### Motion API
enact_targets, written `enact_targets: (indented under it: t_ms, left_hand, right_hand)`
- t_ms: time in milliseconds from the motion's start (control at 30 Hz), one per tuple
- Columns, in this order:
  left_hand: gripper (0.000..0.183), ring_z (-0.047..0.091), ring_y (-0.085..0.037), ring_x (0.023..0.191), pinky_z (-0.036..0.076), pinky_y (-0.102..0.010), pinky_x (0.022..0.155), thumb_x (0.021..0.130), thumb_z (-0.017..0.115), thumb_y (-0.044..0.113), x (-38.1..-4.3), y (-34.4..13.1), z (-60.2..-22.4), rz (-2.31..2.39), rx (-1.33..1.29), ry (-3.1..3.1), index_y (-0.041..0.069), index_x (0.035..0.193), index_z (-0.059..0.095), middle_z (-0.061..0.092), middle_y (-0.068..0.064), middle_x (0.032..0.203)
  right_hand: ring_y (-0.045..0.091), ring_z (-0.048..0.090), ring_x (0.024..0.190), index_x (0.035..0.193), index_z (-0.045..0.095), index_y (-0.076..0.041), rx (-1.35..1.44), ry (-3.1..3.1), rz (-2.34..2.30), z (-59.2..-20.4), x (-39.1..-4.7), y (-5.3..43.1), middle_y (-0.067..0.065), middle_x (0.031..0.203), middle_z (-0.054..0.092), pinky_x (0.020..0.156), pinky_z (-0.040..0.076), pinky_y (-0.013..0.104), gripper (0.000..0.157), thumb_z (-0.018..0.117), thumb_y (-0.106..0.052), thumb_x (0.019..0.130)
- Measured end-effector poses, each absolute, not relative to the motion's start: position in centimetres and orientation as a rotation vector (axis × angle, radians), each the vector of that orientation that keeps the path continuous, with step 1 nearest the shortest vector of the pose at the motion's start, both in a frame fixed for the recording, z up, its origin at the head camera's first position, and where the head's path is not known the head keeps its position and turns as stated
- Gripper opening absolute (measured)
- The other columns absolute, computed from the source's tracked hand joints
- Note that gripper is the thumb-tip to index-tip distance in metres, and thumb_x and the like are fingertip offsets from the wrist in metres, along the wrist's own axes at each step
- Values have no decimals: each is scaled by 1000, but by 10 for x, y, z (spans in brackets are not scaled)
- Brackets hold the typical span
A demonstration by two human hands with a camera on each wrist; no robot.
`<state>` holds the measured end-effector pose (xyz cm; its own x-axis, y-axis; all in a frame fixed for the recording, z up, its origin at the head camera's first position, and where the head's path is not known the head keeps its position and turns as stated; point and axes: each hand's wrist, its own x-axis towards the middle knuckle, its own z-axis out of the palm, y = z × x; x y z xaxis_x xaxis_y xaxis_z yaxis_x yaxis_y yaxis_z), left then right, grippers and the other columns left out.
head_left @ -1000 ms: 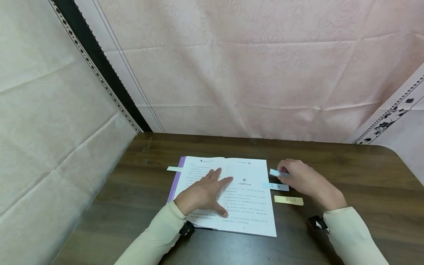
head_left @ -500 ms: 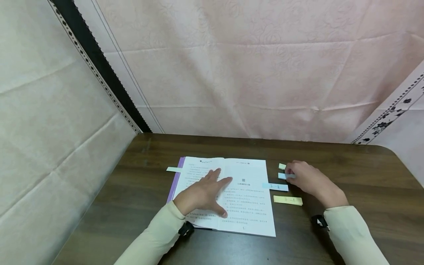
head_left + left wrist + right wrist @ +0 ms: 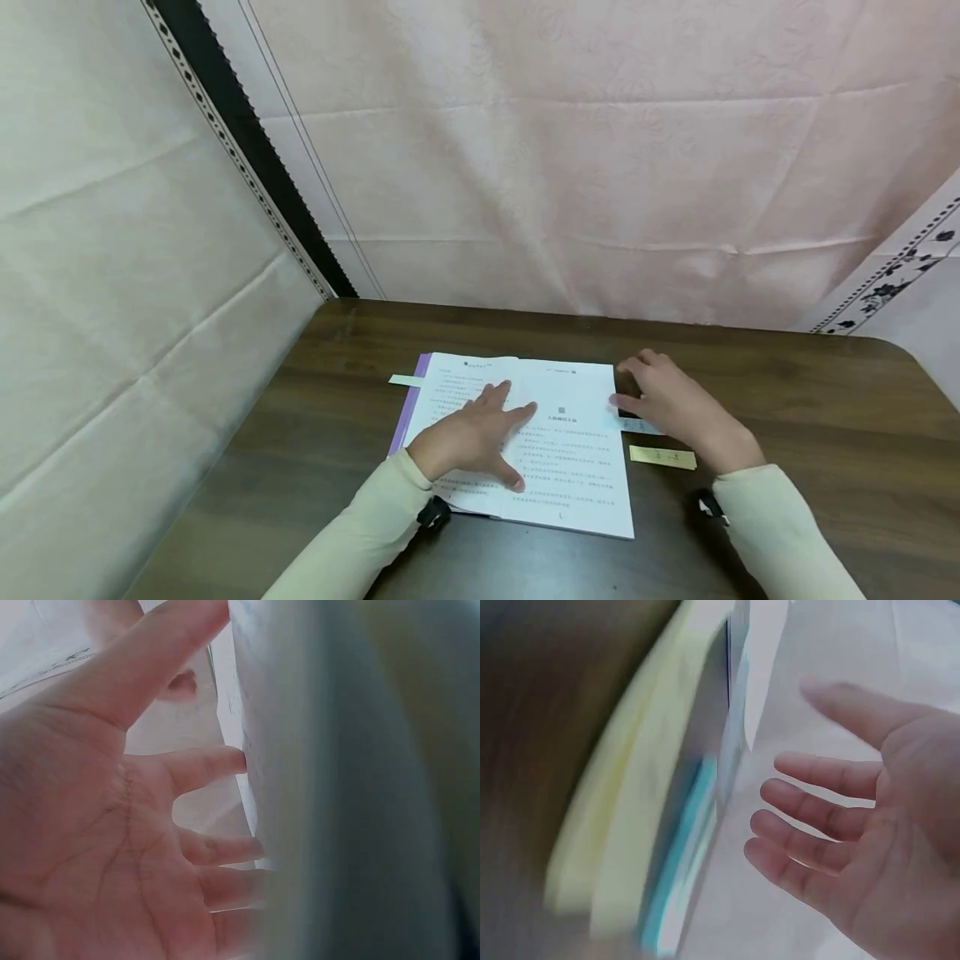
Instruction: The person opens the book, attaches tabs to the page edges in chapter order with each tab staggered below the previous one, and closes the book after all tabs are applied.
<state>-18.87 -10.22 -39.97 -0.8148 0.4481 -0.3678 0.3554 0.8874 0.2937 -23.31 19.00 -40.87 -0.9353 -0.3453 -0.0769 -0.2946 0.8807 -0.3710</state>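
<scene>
Sleeves (image 3: pixel 337 533) reach in from the near side, and between them the book (image 3: pixel 577 475) lies spread flat on the surface (image 3: pixel 300 467). The left hand (image 3: pixel 474 435) lies across its left page and gutter, fingers and thumb fanned wide, gripping nothing, fingertips at the paper. That broad spread looks a sound anchor; light, even weight should stop the paper shifting without creasing it.

Just right of the book, apart from it, the yellow strip (image 3: pixel 663 457) lies on the surface; the right arm is best carried over it without brushing. A little farther on, the blue tab (image 3: pixel 641 426) crosses the edge of the right page, part of it jutting past the paper. The right hand (image 3: pixel 671 400) is right above it, fingers loosely bent, thumb set apart, nothing seen in its hold; whether the thumb touches the paper I cannot tell. If settling that tab is the step, as it seems, a fingertip stroked outward from the page should smooth it, while a tug on the free end could lift it.

Farther still, a pale tab (image 3: pixel 406 380) sticks out from the book's left side. Cloth (image 3: pixel 562 167) hangs behind.
</scene>
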Motion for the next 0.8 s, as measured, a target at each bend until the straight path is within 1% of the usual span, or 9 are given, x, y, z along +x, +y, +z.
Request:
enact_targets:
  t_ms: [100, 200, 233, 300, 433, 533, 633, 800]
  left_hand:
    - [111, 16, -40, 161, 31, -62, 122, 74, 96, 48, -189, -100, -401, 276, 586, 2621, 28, 166, 37, 16, -16, 176]
    - [111, 15, -40, 161, 31, -61, 123, 74, 96, 48, -190, -101, -403, 283, 587, 2613, 28, 166, 36, 15, -17, 176]
    - [111, 15, -40, 161, 31, -61, 123, 74, 95, 49, -190, -101, -403, 284, 592, 2612, 28, 166, 36, 14, -17, 176]
    - [111, 14, -40, 161, 31, -61, 123, 75, 95, 48, -190, -102, -403, 288, 596, 2608, 28, 166, 36, 13, -17, 176]
    - [110, 13, -40, 162, 31, -62, 122, 75, 95, 48, -190, -103, -402, 294, 590, 2603, 28, 166, 36, 13, -16, 176]
    - [110, 14, -40, 162, 31, -62, 122, 75, 96, 47, -190, -102, -402, 298, 581, 2600, 28, 166, 37, 13, -16, 176]
    - [110, 14, -41, 161, 32, -63, 121, 75, 96, 47, -190, -102, -401, 294, 580, 2600, 28, 166, 36, 13, -17, 176]
    - [111, 13, -41, 161, 31, -63, 122, 75, 95, 48, -190, -102, -399, 288, 584, 2597, 28, 166, 35, 12, -17, 176]
  right_hand:
    - [54, 41, 142, 150, 51, 6, -481, 2851, -512, -412, -242, 175, 35, 154, 44, 109, 42, 68, 81, 83, -41, 92]
    - [57, 35, 147, 154, 47, 4, -499, 2812, -493, -413, -251, 168, 34, 158, 41, 113, 37, 70, 91, 86, -45, 88]
    - [58, 33, 148, 155, 48, 3, -510, 2806, -476, -412, -254, 166, 34, 159, 40, 114, 35, 71, 91, 86, -45, 87]
    - [59, 33, 147, 152, 52, 1, -549, 2804, -440, -410, -259, 165, 33, 158, 42, 115, 32, 72, 88, 87, -44, 86]
    - [56, 40, 143, 147, 61, -4, -612, 2833, -309, -409, -264, 162, 27, 153, 51, 117, 27, 74, 80, 88, -45, 85]
    - [51, 47, 139, 145, 64, -6, -622, 2867, -228, -408, -263, 158, 21, 147, 58, 116, 30, 73, 78, 89, -45, 83]
    - [48, 50, 136, 144, 65, -6, -636, 2904, -107, -407, -259, 153, 19, 144, 62, 114, 36, 71, 77, 89, -46, 82]
    - [44, 54, 133, 148, 60, -5, -670, 2927, 106, -406, -252, 147, 17, 146, 63, 109, 42, 66, 78, 84, -48, 88]
